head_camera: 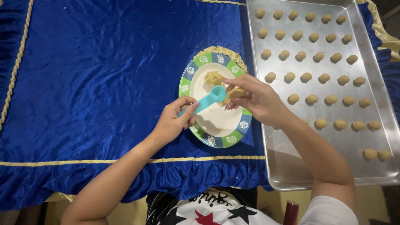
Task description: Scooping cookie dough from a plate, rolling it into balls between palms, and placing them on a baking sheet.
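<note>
My left hand (174, 121) grips the handle of a small turquoise measuring spoon (209, 99), whose bowl hovers over a white plate with a green and blue patterned rim (231, 139). My right hand (257, 99) pinches a piece of tan dough (236, 92) right beside the spoon's bowl, above the plate. A second lump of dough (213, 78) lies on the plate's far side.
A shiny metal baking tray (287, 166) stands to the right, holding rows of several small round dough balls (312, 99). A blue velvet cloth with gold trim (100, 83) covers the table. The table's front edge runs along the bottom.
</note>
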